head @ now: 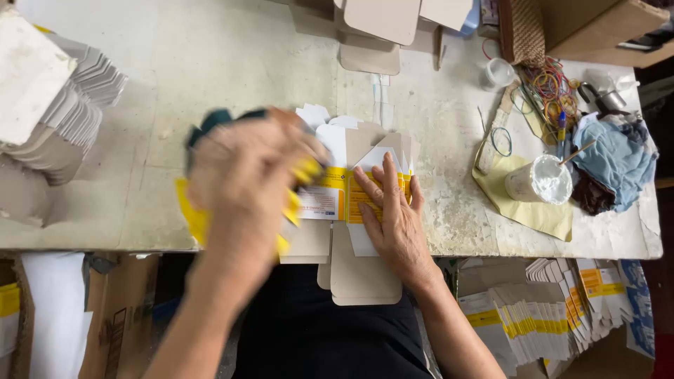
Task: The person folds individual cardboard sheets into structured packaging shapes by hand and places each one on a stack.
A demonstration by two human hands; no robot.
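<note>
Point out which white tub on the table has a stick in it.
The larger white tub on the yellow sheet, full of white paste, with the stick leaning out. The small cup farther back has none.

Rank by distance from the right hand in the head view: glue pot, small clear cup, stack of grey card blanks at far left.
From the right hand:
1. Glue pot, to its right.
2. Small clear cup, upper right.
3. Stack of grey card blanks, far left.

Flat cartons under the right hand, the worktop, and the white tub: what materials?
Flat cartons: thin paperboard, grey matte back, printed yellow-and-white face, by the cut flaps. Worktop: looks like painted or coated board, scuffed and stained; uncertain. White tub: probably plastic, smooth wall, holding white paste. The right hand presses the cartons flat.
</note>
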